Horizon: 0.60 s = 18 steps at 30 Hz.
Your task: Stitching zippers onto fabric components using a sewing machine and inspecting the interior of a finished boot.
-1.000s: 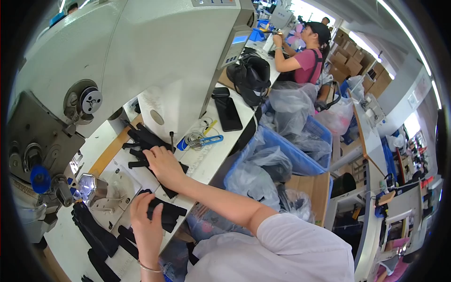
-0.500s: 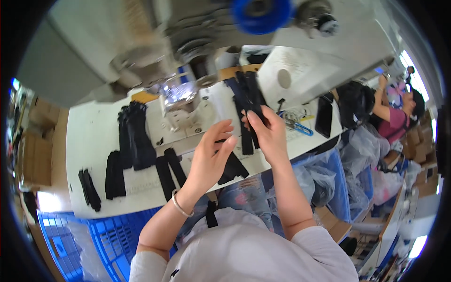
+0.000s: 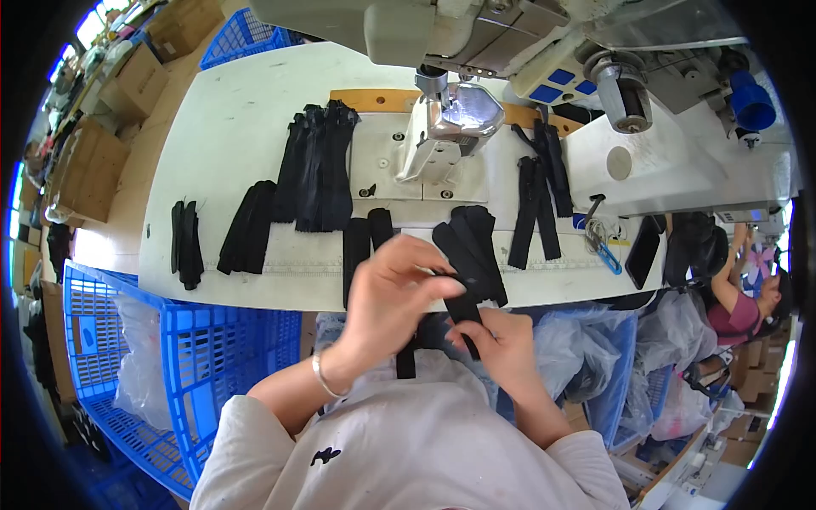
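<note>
A black zipper [image 3: 462, 318] is stretched between my two hands, just in front of the table's near edge. My left hand [image 3: 393, 289] pinches its upper end, slightly blurred. Lower down, my right hand [image 3: 503, 338] grips it between thumb and fingers. Directly beyond the hands, a fanned stack of black zippers [image 3: 476, 246] lies on the white table [image 3: 246, 93]. A few more zippers [image 3: 535, 204] rest to the right of the sewing machine's shiny metal bed [image 3: 455, 119]. To its left lies a larger bundle of black zippers [image 3: 314, 170].
Smaller black bundles [image 3: 248, 228] lie at the table's left. Small blue-handled snips [image 3: 607, 257] and a dark phone [image 3: 644, 252] are at the right. Blue crates [image 3: 229, 357] stand below the front edge, some with clear plastic bags [image 3: 586, 340]. A person [image 3: 739, 293] sits far right.
My right hand has come back from the zippers right of the machine toward my body. My left hand, earlier apart with fingers loose, now pinches the zipper too. The whole view has shifted.
</note>
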Tool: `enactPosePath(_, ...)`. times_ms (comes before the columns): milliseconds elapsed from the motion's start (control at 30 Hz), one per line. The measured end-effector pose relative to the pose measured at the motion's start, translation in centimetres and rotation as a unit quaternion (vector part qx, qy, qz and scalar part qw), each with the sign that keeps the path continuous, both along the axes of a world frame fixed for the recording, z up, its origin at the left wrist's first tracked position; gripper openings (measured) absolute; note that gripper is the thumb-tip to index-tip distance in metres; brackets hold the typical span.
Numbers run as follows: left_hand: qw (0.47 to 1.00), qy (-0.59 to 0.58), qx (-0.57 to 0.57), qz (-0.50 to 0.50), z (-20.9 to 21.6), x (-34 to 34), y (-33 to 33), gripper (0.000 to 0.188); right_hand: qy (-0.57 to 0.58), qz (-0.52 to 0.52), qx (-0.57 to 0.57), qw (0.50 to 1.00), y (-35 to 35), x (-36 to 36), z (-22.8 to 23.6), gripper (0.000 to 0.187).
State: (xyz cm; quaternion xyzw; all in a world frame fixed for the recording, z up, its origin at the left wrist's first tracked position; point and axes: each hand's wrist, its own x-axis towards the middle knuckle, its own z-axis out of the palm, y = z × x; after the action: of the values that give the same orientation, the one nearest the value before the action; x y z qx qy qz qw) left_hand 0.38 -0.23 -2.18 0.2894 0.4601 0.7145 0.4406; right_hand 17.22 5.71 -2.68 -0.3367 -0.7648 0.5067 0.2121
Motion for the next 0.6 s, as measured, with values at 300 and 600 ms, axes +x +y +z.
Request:
enactPosePath(300,0.950,0.302,-0.042,-0.068,0.0,-1.9,-1.2,0.037,0.071,-0.045,-0.090,0.992,-0.4,-0.2,-1.2,0.013)
enactPosePath(600,0.769,0.586,-0.211,0.146,-3.6,-7.4,-1.4,0.017,0.196,-0.063,-0.111,0.972,-0.2,-3.3,-0.9,0.010)
